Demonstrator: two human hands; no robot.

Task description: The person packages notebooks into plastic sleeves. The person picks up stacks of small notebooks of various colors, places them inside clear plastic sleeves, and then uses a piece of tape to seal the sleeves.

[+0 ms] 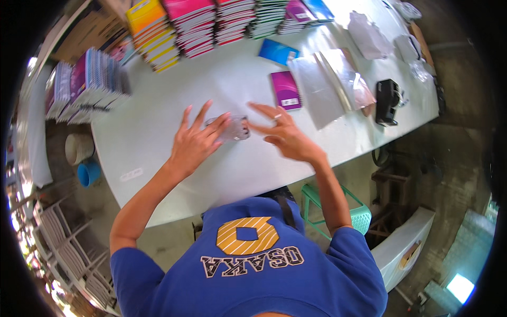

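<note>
Here, over the middle of the pale bench (153,132), a small clear plastic item (235,131) is framed by two bare hands, its exact shape blurred. The left hand (196,141) is placed at its near-left side: the two outer fingers are spread well apart, while the index fingertip is laid across the plastic in view. Whether the plastic is pinched there or only touched cannot be told. On the other side, the right hand (288,134) is held with fingers fanned and parted, some smeared by blur, their tips brought close to the item's right end; contact cannot be confirmed. A ring (278,115) is worn on that hand.

Just beyond the right hand, a purple notebook (286,91) is laid flat, and a blue notebook (278,52) is set farther back. Beside them, clear plastic sheets (319,95) are spread, with a black device (387,103) placed to their right. Along the far edge, notebooks are piled high: a yellow stack (153,37), a pink stack (191,26) and a green-edged stack (268,18) are all seen. At the left, more spiral-bound notebooks (97,79) are stacked. Down below, a blue container (88,173) is glimpsed at the left, and a green stool (360,217) is partly hidden by the right arm.
</note>
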